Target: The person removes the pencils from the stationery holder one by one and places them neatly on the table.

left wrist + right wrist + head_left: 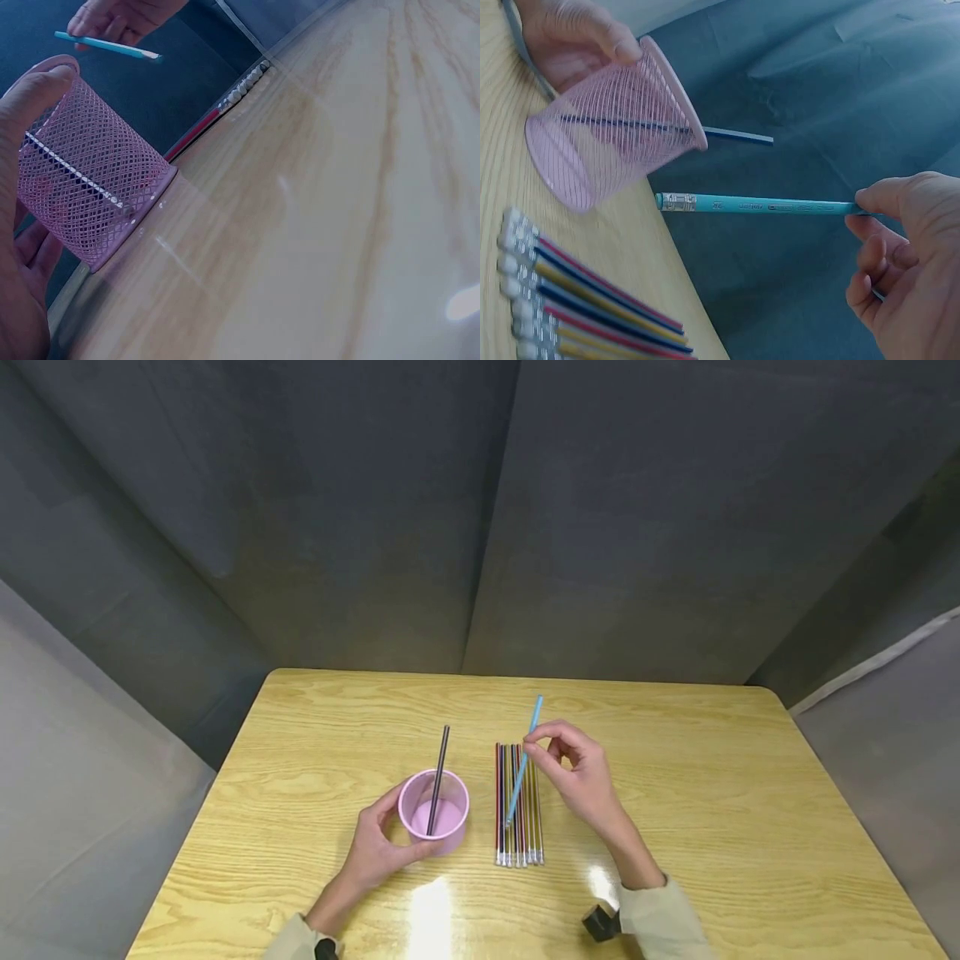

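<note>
A pink mesh pencil cup (450, 842) stands upright on the table, and my left hand (375, 847) grips its side. One dark pencil (438, 772) leans inside the cup, its upper end above the rim. Between thumb and fingertips my right hand (581, 772) pinches a light blue pencil (772, 205), held in the air with its eraser end lower and toward me. Below that pencil lies a row of several pencils (517, 810) in red, dark blue and yellow, side by side, their white erasers toward me. The right wrist view shows the blue pencil's eraser apart from the cup.
The wood-grain table (712, 777) carries the cup and the pencil row near its middle. A dark grey curtain (360, 527) hangs behind its far edge, with lighter cloth (75, 777) at the left side.
</note>
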Motion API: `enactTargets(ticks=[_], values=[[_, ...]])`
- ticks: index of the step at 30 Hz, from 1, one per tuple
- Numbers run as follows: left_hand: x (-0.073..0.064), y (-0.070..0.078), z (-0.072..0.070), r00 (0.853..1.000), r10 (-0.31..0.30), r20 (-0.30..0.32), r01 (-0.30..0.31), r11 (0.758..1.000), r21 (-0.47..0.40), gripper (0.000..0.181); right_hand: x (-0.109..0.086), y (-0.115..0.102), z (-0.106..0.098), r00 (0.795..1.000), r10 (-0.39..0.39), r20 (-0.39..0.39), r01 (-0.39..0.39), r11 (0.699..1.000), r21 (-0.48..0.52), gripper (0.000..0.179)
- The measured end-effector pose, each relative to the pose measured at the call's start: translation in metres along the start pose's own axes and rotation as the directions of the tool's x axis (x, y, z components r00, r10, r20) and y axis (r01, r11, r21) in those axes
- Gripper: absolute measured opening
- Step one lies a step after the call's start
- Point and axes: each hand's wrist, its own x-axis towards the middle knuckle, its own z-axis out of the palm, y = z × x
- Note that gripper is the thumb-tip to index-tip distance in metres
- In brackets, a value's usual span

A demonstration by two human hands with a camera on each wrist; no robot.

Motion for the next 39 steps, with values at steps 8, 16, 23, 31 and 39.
enactTargets(ticks=[8, 16, 23, 31, 39], values=[[0.001, 0.0, 0.0, 1.0, 0.006, -0.003, -0.006, 1.0, 0.003, 0.091, -0.006, 0.009, -0.017, 0.995, 0.088, 0.038, -0.084, 0.992, -0.092, 0.013], [0.001, 0.0, 0.001, 1.0, -0.008, -0.002, 0.008, 1.0, 0.004, 0.091, -0.011, 0.02, -0.029, 0.974, 0.216, 0.073, -0.196, 0.955, -0.222, 0.007], [0.002, 0.002, 0.0, 1.0, -0.025, -0.002, 0.025, 1.0, -0.018, 0.091, -0.013, 0.035, -0.033, 0.933, 0.339, 0.117, -0.303, 0.92, -0.25, 0.007], [0.003, 0.003, 0.0, 1.0, -0.029, 0.002, 0.029, 0.999, -0.029, 0.092, -0.018, 0.054, -0.035, 0.892, 0.424, 0.157, -0.375, 0.887, -0.271, 0.01], [0.001, 0.004, 0.001, 1.0, -0.031, -0.003, 0.031, 0.999, -0.025, 0.092, -0.022, 0.064, -0.035, 0.868, 0.455, 0.2, -0.374, 0.863, -0.34, 0.01]])
